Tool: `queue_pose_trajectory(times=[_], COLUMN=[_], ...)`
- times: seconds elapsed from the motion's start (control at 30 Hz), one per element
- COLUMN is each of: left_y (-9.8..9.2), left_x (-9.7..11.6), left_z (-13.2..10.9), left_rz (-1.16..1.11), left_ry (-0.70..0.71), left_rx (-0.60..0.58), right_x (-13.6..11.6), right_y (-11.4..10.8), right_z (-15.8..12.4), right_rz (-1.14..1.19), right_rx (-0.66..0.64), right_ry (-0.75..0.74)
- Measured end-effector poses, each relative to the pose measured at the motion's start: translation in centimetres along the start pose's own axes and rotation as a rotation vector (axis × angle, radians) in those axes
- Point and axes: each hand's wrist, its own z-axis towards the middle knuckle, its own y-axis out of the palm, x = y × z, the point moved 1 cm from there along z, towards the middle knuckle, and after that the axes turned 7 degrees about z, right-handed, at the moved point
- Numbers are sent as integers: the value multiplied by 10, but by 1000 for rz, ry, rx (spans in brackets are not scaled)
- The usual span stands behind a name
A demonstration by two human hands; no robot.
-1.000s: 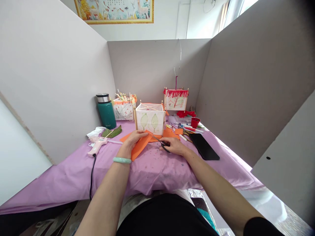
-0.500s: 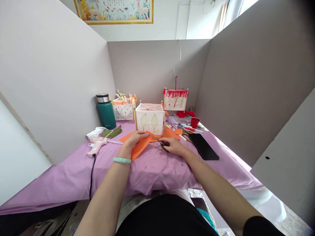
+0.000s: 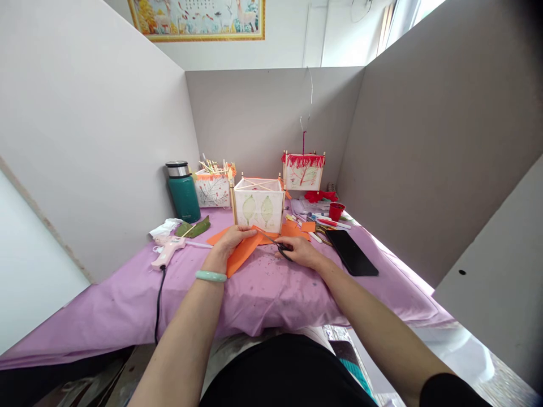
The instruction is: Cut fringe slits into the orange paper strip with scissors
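Note:
My left hand, with a green bangle at the wrist, pinches a folded orange paper sheet that lies on the purple tablecloth. My right hand is closed round black-handled scissors, whose blades point left into the paper's edge. Right behind both hands stands a white paper lantern box with green leaf prints.
A teal flask, a box of sticks and a red-fringed lantern stand at the back. A pink glue gun with its cord lies left. A black phone, markers and a red cup lie right. Grey partitions enclose the table.
The scissors and my right hand have crept slightly left along the orange paper. My left hand keeps its hold.

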Motion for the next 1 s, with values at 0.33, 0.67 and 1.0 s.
queue_pose_trajectory(times=[0.33,0.67,1.0], left_y=[1,3,3], left_x=[1,-2,-1], left_z=[-2,0,-1], left_rz=[-27,-44,-14], left_ry=[-2,32,13], left_rx=[-17,-87,-66], right_x=[-1,-1,2], right_y=[0,1,2], right_z=[0,0,1], right_rz=[-26,-15,-15], right_rx=[5,-7,4], right_ry=[6,-8,-37])
